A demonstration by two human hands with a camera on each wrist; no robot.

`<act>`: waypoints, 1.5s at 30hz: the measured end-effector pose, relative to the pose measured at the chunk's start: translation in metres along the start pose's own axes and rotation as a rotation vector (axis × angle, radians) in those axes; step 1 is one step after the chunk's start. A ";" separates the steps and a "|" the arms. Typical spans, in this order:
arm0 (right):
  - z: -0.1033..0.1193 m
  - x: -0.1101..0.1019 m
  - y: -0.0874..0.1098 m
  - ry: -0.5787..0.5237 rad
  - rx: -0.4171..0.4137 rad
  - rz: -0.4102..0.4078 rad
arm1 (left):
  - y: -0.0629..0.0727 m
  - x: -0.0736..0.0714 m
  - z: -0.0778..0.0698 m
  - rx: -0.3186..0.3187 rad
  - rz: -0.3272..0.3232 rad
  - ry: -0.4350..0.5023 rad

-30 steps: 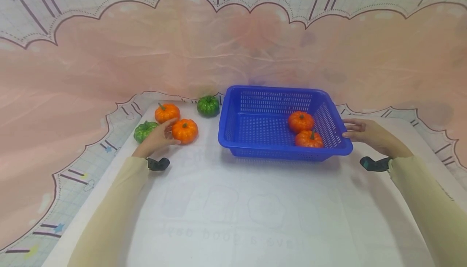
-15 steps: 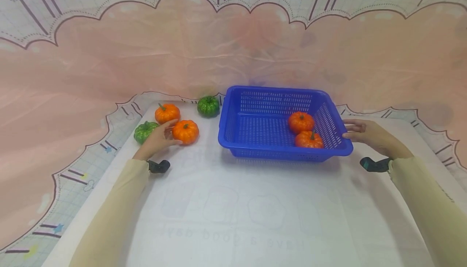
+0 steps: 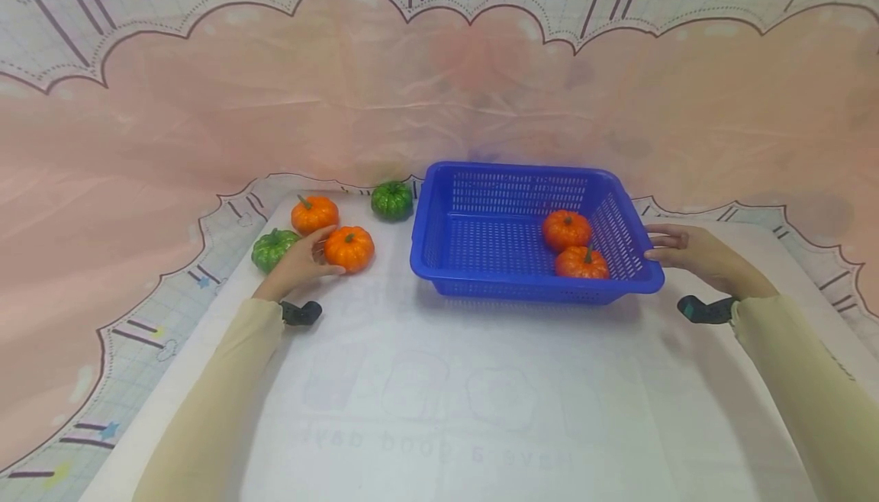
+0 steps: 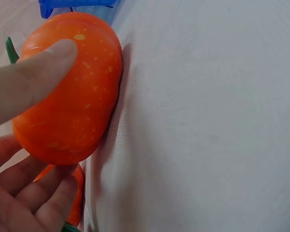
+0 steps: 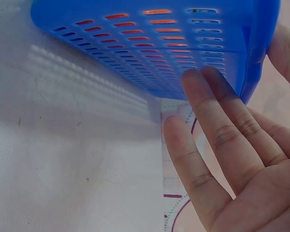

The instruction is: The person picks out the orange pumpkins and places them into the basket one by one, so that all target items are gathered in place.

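My left hand (image 3: 300, 262) is around an orange toy pumpkin (image 3: 349, 249) on the white table. In the left wrist view the thumb (image 4: 58, 60) lies across this pumpkin's side, and the fingers bend at its other side. Close by are another orange pumpkin (image 3: 314, 215) and a light green one (image 3: 272, 249), partly behind the hand. At the right end of a blue plastic basket (image 3: 536, 282) is my right hand (image 3: 697, 252). Its fingers (image 5: 222, 130) extend nearly straight below the rim along the slotted wall, with the thumb (image 5: 286, 53) at the rim.
Two orange pumpkins, one behind (image 3: 566, 230) and one in front (image 3: 582, 262), sit at the basket's right side. A dark green pumpkin (image 3: 392, 201) stands left of the basket. A patterned pink cloth (image 3: 412, 98) hangs behind the white table (image 3: 481, 395).
My left hand and the orange pumpkin beside it have shifted slightly right and toward me. The right hand and basket stay in place.
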State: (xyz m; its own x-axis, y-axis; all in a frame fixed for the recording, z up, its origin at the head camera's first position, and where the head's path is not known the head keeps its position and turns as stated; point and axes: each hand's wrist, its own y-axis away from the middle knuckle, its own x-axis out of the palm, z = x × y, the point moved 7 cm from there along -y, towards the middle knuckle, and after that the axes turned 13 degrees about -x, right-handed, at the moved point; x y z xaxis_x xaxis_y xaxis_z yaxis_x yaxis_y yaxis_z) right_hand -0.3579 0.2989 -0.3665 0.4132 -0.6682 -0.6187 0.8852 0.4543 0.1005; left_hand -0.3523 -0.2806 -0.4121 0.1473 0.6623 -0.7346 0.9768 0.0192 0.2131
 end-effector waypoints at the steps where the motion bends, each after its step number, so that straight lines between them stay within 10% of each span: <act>1: 0.000 0.000 0.000 0.000 0.001 0.001 | 0.000 0.000 0.000 0.002 -0.004 -0.001; 45: -0.001 -0.001 0.000 -0.014 0.016 0.006 | 0.011 -0.013 -0.009 0.019 -0.133 0.140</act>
State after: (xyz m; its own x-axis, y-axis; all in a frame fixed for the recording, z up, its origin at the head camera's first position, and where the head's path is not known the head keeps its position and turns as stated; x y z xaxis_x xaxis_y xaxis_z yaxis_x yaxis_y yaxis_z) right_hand -0.3582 0.2998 -0.3667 0.4217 -0.6737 -0.6069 0.8858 0.4490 0.1172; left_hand -0.3452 -0.2823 -0.3952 -0.0048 0.7524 -0.6587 0.9891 0.1003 0.1074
